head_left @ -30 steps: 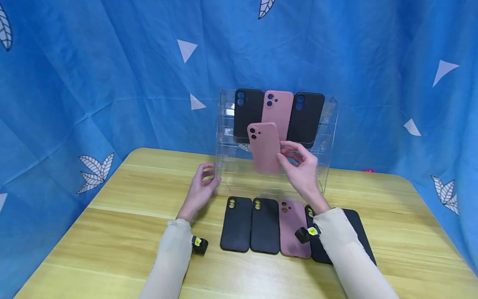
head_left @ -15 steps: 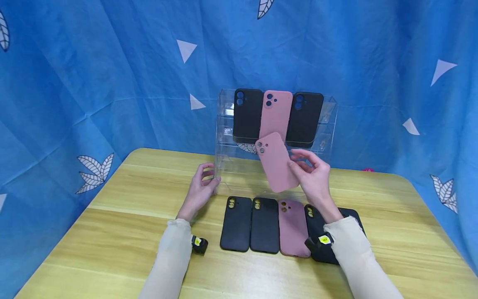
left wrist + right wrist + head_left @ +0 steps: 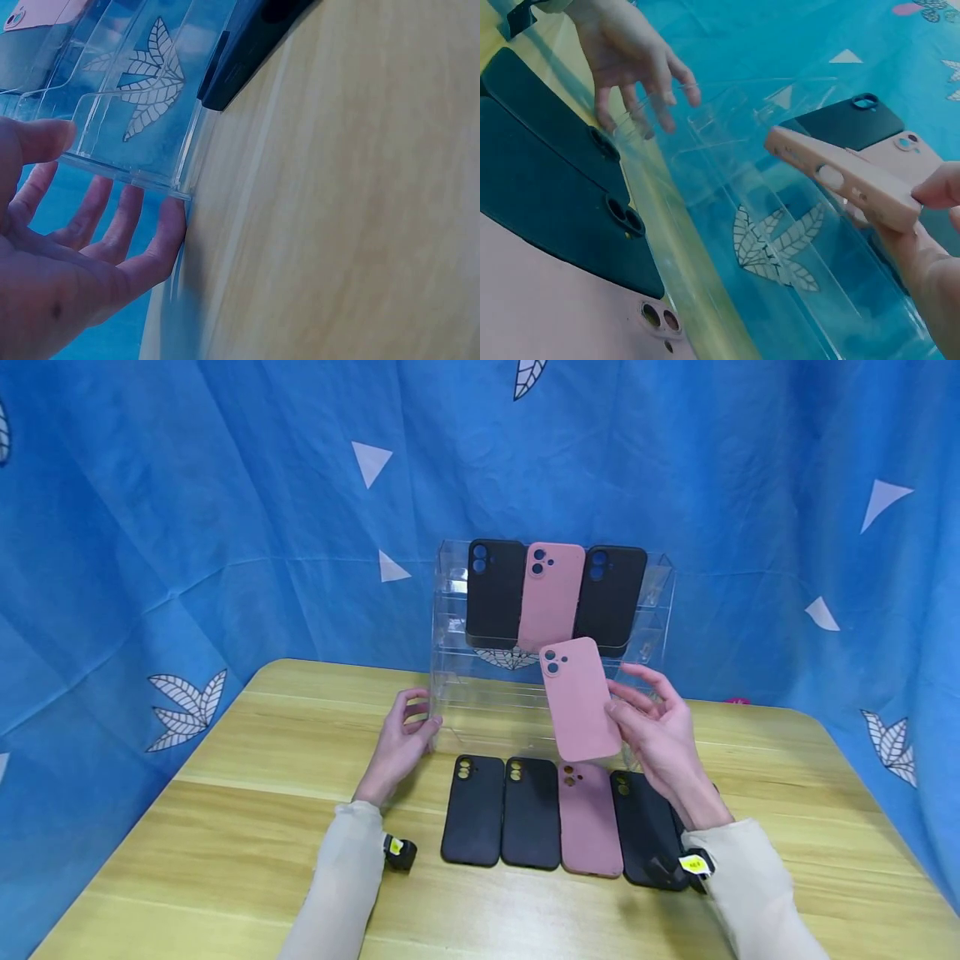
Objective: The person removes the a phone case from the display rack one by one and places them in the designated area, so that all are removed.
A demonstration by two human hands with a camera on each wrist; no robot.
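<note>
The right hand (image 3: 660, 735) is pinching a pink case (image 3: 581, 706), long axis slanting (camera end far-left); the left hand (image 3: 402, 739) is gripping the clear rack (image 3: 491, 714).

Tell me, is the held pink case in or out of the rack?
Out: the right grip holds the pink case by one side, its bottom edge free, in front of the rack.

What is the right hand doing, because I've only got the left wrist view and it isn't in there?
Observer: The right hand holds a pink phone case by its side.
Operator: Which cases stand along the top of the clear rack?
Observer: In the head view, a left black case, a middle pink case and a right black case.
Operator: Anything pink on the table?
Observer: Yes, one flat pink case, between black ones.
</note>
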